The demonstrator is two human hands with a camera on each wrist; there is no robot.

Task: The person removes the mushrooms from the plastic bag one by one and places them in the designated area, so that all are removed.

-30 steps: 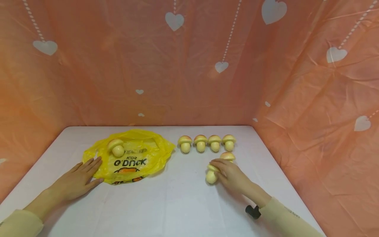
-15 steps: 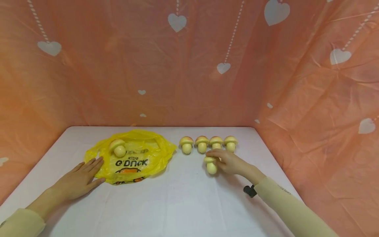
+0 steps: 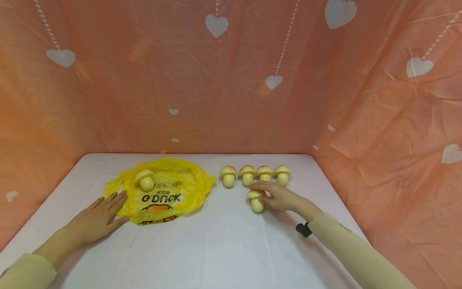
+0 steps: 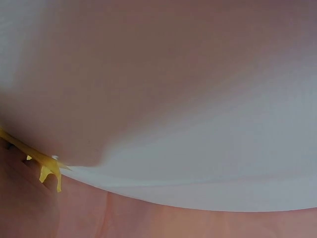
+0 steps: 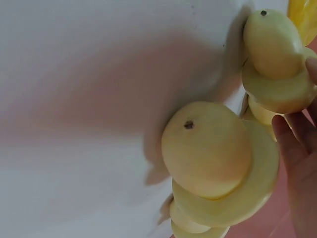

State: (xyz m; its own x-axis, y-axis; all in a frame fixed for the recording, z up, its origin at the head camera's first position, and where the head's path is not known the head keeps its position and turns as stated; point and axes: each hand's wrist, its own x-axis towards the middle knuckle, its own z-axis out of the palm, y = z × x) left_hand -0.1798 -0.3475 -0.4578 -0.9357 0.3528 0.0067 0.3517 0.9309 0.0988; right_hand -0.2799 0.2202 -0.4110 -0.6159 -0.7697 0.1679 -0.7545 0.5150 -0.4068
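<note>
My right hand (image 3: 279,196) pinches a cream mushroom (image 3: 257,205) by its cap, just in front of a row of similar mushrooms. Up close in the right wrist view, fingertips meet the cap of that mushroom (image 5: 275,47), and another mushroom (image 5: 205,148) stands beside it, hidden behind the hand in the head view. Flat with fingers straight, my left hand (image 3: 95,220) rests on the left edge of a yellow plastic bag (image 3: 169,208). One mushroom (image 3: 146,180) lies on the bag. The left wrist view catches only a corner of the bag (image 4: 47,163).
Several mushrooms with reddish caps (image 3: 247,176) stand in a row at the back of the white table (image 3: 216,249). An orange curtain (image 3: 231,92) printed with white hearts encloses the back and sides.
My right hand has moved the pinched mushroom a little away from me, towards the row. It now covers the neighbouring mushroom. My left hand and the bag stay in place.
</note>
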